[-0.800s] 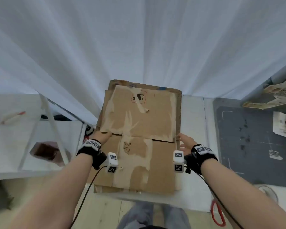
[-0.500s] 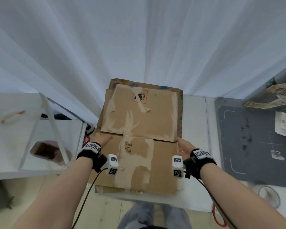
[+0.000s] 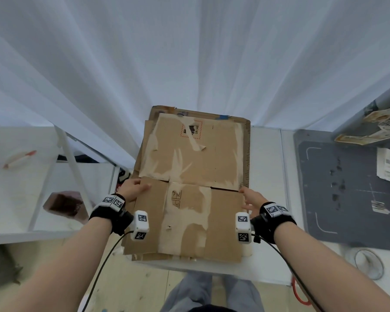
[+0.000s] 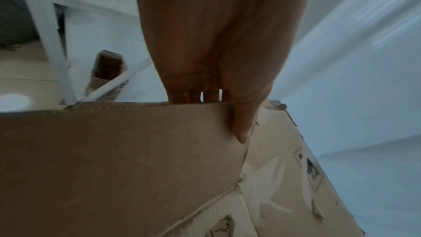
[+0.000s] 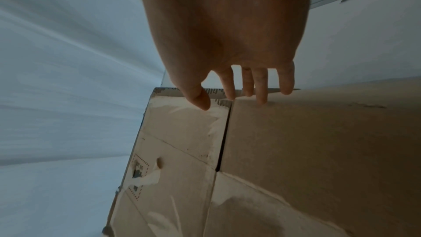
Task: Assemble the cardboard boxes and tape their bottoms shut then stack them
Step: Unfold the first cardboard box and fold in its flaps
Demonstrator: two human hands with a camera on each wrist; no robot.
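A pile of flattened cardboard boxes lies on the white table [image 3: 268, 165]. The top flattened box [image 3: 189, 206] is worn, with torn tape marks and a red-framed label at its far end. My left hand [image 3: 140, 188] grips its left edge, thumb on top and fingers under the board, as the left wrist view shows for the hand [image 4: 218, 100] and the box [image 4: 114, 159]. My right hand [image 3: 245, 194] reaches the right edge with straight, spread fingers. In the right wrist view the right hand's [image 5: 230, 95] fingertips touch the box's edge [image 5: 307, 141].
A white curtain [image 3: 189, 52] hangs close behind the pile. A white shelf rack [image 3: 65, 165] stands left of the table. To the right lie a grey mat [image 3: 347, 188], printed cardboard pieces [image 3: 374, 124], a round clear object [image 3: 368, 263] and red-handled scissors [image 3: 298, 293].
My left thumb has slid further onto the top box. My right hand has moved inward to the right edge with its fingers stretched out.
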